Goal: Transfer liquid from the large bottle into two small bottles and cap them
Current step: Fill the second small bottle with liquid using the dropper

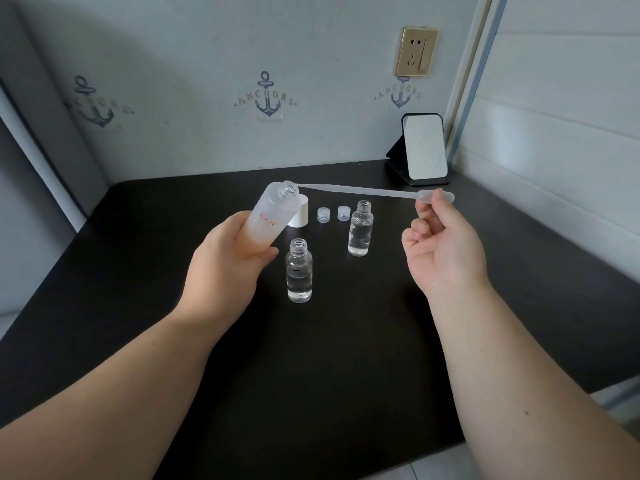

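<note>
My left hand grips the large frosted bottle, tilted with its open mouth up and to the right. My right hand pinches the bulb of a clear plastic pipette, held nearly level with its tip at the large bottle's mouth. Two small clear bottles stand uncapped on the black table, each partly filled with clear liquid: the nearer one just right of my left hand, the farther one behind it to the right. Two small clear caps and a white cap sit behind.
A small standing mirror on a black base sits at the table's back right corner. Walls close the table at the back, left and right. A gold wall socket is on the back wall.
</note>
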`<move>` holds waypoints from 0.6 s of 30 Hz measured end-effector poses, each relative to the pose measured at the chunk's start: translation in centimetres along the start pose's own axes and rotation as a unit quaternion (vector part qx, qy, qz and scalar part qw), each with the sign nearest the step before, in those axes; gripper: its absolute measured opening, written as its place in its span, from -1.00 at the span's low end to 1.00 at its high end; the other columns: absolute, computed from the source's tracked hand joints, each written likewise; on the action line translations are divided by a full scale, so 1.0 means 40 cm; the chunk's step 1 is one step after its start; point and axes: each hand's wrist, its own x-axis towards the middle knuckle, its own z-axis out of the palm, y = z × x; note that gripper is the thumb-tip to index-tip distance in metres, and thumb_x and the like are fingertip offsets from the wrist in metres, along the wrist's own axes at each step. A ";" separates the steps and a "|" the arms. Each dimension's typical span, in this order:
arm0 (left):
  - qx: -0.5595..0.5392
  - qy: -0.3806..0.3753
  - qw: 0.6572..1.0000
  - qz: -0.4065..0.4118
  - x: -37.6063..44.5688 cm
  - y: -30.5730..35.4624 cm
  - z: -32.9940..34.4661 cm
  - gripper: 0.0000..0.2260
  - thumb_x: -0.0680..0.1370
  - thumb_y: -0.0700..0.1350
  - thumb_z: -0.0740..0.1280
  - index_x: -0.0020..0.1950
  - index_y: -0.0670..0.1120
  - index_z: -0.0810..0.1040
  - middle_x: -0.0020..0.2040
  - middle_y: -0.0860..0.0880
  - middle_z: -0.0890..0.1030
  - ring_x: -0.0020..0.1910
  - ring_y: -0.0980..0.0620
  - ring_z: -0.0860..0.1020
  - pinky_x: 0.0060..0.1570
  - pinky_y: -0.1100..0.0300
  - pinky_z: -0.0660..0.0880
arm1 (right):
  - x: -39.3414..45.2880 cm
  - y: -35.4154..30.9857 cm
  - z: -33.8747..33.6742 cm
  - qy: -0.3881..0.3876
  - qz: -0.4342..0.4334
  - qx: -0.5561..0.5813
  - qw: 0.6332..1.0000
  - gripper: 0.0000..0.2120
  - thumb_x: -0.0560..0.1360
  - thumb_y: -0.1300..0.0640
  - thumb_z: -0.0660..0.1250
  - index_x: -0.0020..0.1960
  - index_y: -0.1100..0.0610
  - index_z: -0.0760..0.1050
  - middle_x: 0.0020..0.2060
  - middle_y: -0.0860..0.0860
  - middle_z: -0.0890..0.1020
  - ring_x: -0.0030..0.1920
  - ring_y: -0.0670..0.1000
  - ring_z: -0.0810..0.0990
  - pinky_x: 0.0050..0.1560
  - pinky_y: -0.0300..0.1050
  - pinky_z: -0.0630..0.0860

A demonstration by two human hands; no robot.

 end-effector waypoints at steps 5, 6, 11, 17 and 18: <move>0.011 0.017 1.000 -0.005 0.007 -0.024 0.003 -0.64 0.51 -0.05 0.46 0.04 0.38 0.39 -0.04 0.30 0.53 0.01 0.41 0.44 -0.17 0.33 0.32 | 0.001 0.000 0.000 0.024 -0.003 -0.008 1.000 -0.67 0.59 0.13 0.42 -0.35 0.00 0.70 -0.23 -0.06 0.66 -0.43 -0.11 0.40 -0.33 -0.30 0.38; 0.012 0.019 1.000 -0.006 0.007 -0.028 0.003 -0.66 0.51 -0.04 0.46 0.06 0.36 0.42 -0.03 0.27 0.54 0.01 0.36 0.46 -0.16 0.33 0.32 | 0.002 -0.001 0.000 0.028 -0.004 -0.008 1.000 -0.67 0.58 0.13 0.42 -0.35 0.01 0.70 -0.23 -0.06 0.66 -0.43 -0.11 0.40 -0.33 -0.30 0.38; 0.037 0.027 0.999 -0.007 0.009 -0.038 0.003 -0.66 0.51 -0.06 0.46 0.21 0.24 0.50 0.01 0.23 0.52 -0.01 0.21 0.48 -0.13 0.37 0.30 | 0.005 -0.003 -0.003 0.038 -0.007 -0.013 0.999 -0.72 0.57 0.15 0.44 -0.31 0.03 0.71 -0.22 -0.05 0.68 -0.43 -0.11 0.40 -0.33 -0.30 0.40; 0.085 0.021 0.996 0.017 0.008 -0.042 0.001 -0.61 0.49 -0.14 0.48 0.26 0.17 0.55 0.04 0.15 0.51 0.06 0.12 0.47 0.00 0.28 0.34 | 0.008 0.001 -0.008 0.033 -0.023 -0.036 0.999 -0.78 0.56 0.22 0.42 -0.25 0.07 0.69 -0.22 -0.01 0.67 -0.42 -0.11 0.41 -0.33 -0.29 0.38; 0.094 0.018 0.995 0.020 0.008 -0.042 0.001 -0.60 0.49 -0.14 0.48 0.28 0.15 0.56 0.07 0.12 0.53 0.11 0.05 0.48 0.05 0.21 0.37 | 0.009 0.002 -0.007 0.029 -0.027 -0.046 0.998 -0.82 0.55 0.23 0.43 -0.22 0.10 0.68 -0.21 0.01 0.68 -0.42 -0.10 0.43 -0.33 -0.28 0.39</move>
